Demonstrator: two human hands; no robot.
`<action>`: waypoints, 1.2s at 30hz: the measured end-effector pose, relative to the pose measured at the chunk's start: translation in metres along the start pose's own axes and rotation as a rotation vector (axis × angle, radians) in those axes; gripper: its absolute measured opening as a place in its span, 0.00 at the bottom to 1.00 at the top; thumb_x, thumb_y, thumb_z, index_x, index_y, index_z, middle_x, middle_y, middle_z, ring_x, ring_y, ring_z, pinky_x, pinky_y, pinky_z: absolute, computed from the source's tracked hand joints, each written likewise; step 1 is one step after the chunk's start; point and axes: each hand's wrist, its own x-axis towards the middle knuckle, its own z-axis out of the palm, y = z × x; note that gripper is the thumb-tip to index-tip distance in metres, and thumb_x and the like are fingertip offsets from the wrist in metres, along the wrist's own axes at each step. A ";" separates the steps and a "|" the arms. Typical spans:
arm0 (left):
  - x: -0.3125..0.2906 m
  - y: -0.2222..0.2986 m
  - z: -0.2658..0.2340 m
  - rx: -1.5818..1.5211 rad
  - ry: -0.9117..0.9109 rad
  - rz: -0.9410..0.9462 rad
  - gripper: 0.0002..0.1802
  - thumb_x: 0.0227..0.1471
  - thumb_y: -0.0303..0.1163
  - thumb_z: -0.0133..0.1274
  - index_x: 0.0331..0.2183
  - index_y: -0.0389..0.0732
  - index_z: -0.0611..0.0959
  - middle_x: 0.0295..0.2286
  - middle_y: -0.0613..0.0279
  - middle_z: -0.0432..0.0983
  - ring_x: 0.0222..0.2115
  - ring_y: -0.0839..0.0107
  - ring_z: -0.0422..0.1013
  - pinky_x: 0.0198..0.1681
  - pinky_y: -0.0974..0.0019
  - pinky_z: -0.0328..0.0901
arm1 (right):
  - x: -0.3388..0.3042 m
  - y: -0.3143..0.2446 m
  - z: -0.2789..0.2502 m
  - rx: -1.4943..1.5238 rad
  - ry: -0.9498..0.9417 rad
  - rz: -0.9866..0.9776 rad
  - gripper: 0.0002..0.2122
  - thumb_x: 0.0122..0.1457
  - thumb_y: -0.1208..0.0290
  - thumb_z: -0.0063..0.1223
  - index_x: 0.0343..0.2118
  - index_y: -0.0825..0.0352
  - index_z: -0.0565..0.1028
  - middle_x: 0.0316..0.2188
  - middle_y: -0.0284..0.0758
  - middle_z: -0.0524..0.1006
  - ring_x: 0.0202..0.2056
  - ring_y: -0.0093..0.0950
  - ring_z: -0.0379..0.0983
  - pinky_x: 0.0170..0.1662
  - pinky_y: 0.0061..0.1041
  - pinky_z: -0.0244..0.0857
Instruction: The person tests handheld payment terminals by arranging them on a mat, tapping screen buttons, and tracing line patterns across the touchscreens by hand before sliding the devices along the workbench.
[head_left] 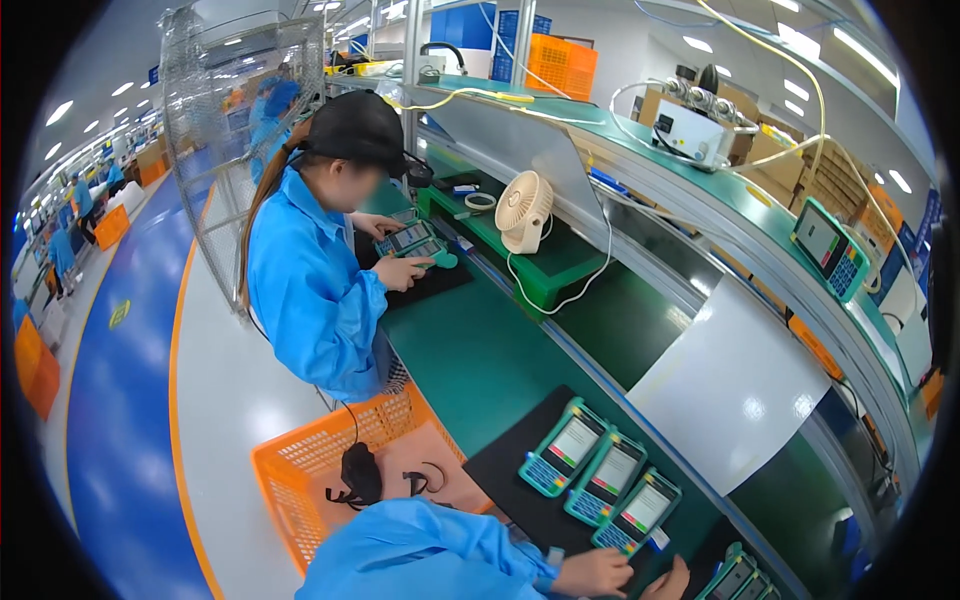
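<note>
My left hand (595,573), in a blue sleeve (430,555), is at the lower edge of the view, just below the nearest of three green-cased payment terminals (641,511). Its fingers are bent together; whatever is between them is hidden. Beside it, to the right, is my right hand (668,580), mostly cut off by the lower edge, with a few bent fingers showing. The second terminal (606,480) and the third (565,448) lie in a slanted row, screens up, on a black mat (520,445). More terminals (737,576) stand close together at the lower right.
A co-worker in blue (310,270) handles a similar terminal (412,238) farther up the green bench (470,350). An orange basket (285,480) holds black items on the left. A beige fan (523,212) stands on a green riser; a shelf (620,130) runs above the bench.
</note>
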 end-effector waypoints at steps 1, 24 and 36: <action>0.001 0.010 0.006 0.135 -0.056 0.090 0.15 0.45 0.42 0.55 0.17 0.43 0.75 0.23 0.62 0.65 0.26 0.64 0.65 0.27 0.60 0.60 | 0.002 0.004 0.000 0.121 0.041 0.100 0.14 0.58 0.77 0.43 0.46 0.71 0.74 0.42 0.46 0.76 0.43 0.45 0.72 0.49 0.38 0.63; -0.036 0.066 0.081 0.104 -0.047 0.239 0.17 0.46 0.47 0.46 0.28 0.42 0.72 0.31 0.56 0.66 0.32 0.58 0.64 0.33 0.54 0.59 | -0.035 0.019 0.000 0.507 0.110 0.326 0.14 0.65 0.73 0.40 0.51 0.70 0.71 0.50 0.43 0.73 0.48 0.36 0.68 0.51 0.31 0.61; -0.001 -0.028 0.076 0.095 0.123 0.239 0.08 0.32 0.33 0.51 0.19 0.39 0.74 0.24 0.59 0.63 0.27 0.63 0.63 0.29 0.62 0.58 | 0.061 0.007 0.065 0.747 0.027 0.406 0.19 0.66 0.64 0.36 0.50 0.75 0.71 0.53 0.42 0.70 0.55 0.33 0.64 0.59 0.29 0.54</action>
